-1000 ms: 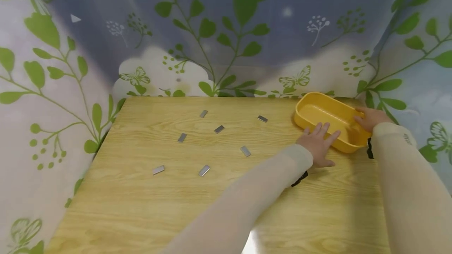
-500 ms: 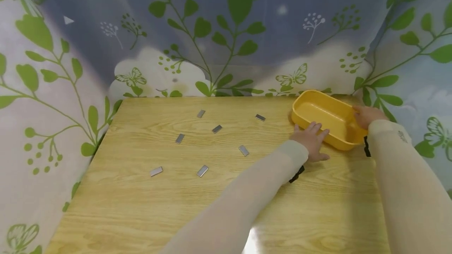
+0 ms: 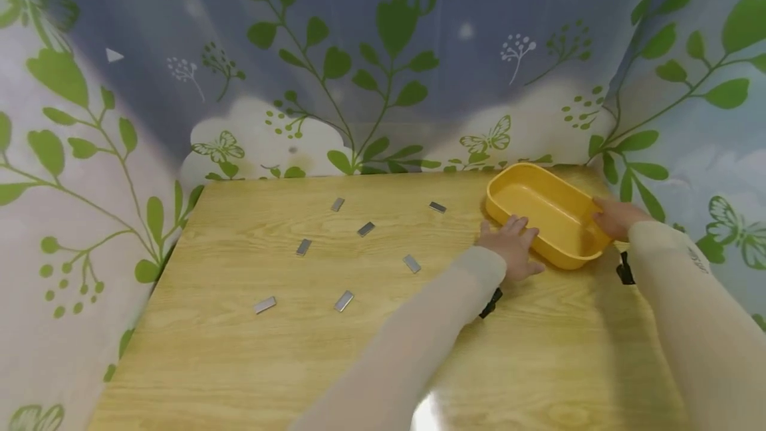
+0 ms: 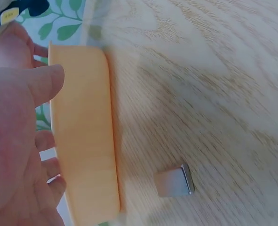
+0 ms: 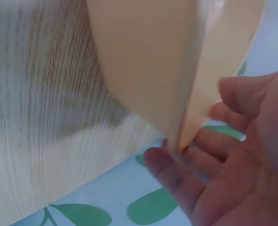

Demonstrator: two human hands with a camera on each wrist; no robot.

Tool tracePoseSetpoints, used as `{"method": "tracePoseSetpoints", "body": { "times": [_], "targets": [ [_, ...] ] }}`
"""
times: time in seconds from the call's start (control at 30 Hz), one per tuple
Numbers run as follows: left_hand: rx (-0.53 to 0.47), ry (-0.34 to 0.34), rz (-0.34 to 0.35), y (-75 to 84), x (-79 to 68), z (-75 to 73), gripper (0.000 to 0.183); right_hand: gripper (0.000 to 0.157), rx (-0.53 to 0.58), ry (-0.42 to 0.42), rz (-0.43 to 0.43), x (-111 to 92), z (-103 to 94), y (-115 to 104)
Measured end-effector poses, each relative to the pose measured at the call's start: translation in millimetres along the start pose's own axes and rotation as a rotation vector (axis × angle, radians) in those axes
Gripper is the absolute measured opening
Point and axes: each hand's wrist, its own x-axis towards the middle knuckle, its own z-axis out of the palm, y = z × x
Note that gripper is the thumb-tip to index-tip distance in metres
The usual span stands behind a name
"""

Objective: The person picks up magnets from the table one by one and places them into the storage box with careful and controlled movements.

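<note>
A yellow plastic tub (image 3: pixel 562 259) with rounded corners sits at the back right of the wooden table. My right hand (image 3: pixel 619 218) grips its right end by the rim. In the right wrist view, fingers (image 5: pixel 174 176) curl about the tub's corner. My left hand (image 3: pixel 505 248) is beside the tub's near long side, fingers spread. In the left wrist view its thumb (image 4: pixel 49 82) lies over the tub's wall (image 4: pixel 84 136); whether it presses there I cannot tell. Several small silver rectangular pieces lie scattered to the left, the nearest being one metal piece (image 3: pixel 411 263).
More silver pieces lie on the table (image 3: pixel 221 358), such as a dark-edged piece (image 3: pixel 437 207) toward the back and a left-hand piece (image 3: pixel 265 305). Leaf-printed cloth (image 3: pixel 389 85) encloses the table's back and sides, close behind the tub.
My left hand has shifted left along the tub's near side, its fingers drawing back from over the rim. The tub, with my right hand at its end, has slid slightly left.
</note>
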Motion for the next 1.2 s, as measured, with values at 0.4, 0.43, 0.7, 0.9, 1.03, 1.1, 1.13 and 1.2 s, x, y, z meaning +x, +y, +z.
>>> {"method": "tracePoseSetpoints", "body": {
  "times": [0.4,0.43,0.7,0.9,1.03,1.1,1.13,1.2],
  "targets": [
    [-0.091,0.007,0.029,-14.1,-4.8,3.6,0.076,0.064,-0.016,0.056,0.093,-35,30.1,-30],
    [-0.096,0.004,0.031,-14.5,-5.6,4.0,0.077,0.064,-0.016,0.056,0.086,-37,30.3,-31],
    [-0.166,-0.024,0.059,-21.6,-18.0,3.0,0.065,0.066,-0.001,0.08,0.03,-56,37.4,-39],
    [-0.16,-0.046,0.119,-36.0,-30.8,-4.9,0.054,0.064,0.001,0.126,0.059,-64,46.1,-49],
    [-0.126,-0.053,0.13,-41.4,-34.7,-7.9,0.053,0.061,0.01,0.147,0.068,-68,49.0,-56],
    [-0.114,-0.053,0.125,-42.5,-35.0,-7.2,0.053,0.063,0.008,0.157,0.073,-71,50.9,-60],
    [-0.111,-0.049,0.123,-42.9,-35.4,-6.3,0.053,0.064,0.009,0.162,0.075,-73,52.2,-62],
    [-0.106,-0.043,0.119,-42.9,-36.0,-3.9,0.053,0.067,0.011,0.17,0.082,-77,55.2,-67]
  ]
}}
